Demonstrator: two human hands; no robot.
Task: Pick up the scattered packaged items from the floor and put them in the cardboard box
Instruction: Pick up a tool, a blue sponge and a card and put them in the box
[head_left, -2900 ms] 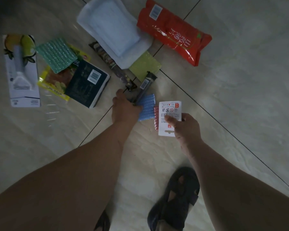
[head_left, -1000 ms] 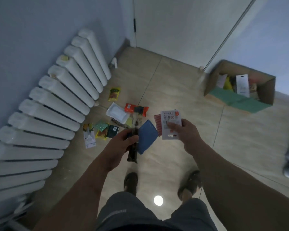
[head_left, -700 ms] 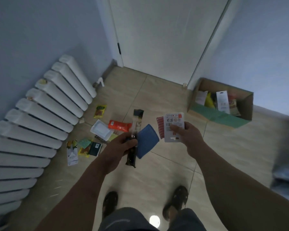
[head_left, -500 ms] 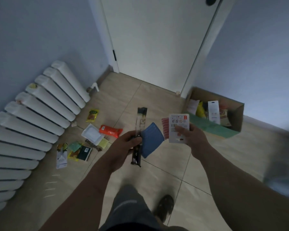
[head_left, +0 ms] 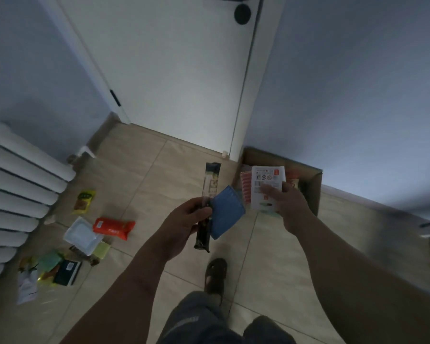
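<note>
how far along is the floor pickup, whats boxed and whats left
Partly done. The box already holds some packets. In hand: the left hand holds a dark stick pack and blue pouch; the right hand a white card pack. Left: the red packet, white pad and others.

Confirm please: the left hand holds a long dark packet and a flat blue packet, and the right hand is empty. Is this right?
Not quite. The head view shows the right hand gripping a white printed card pack. The rest stands: the left hand holds the long dark packet and the flat blue packet.
</note>
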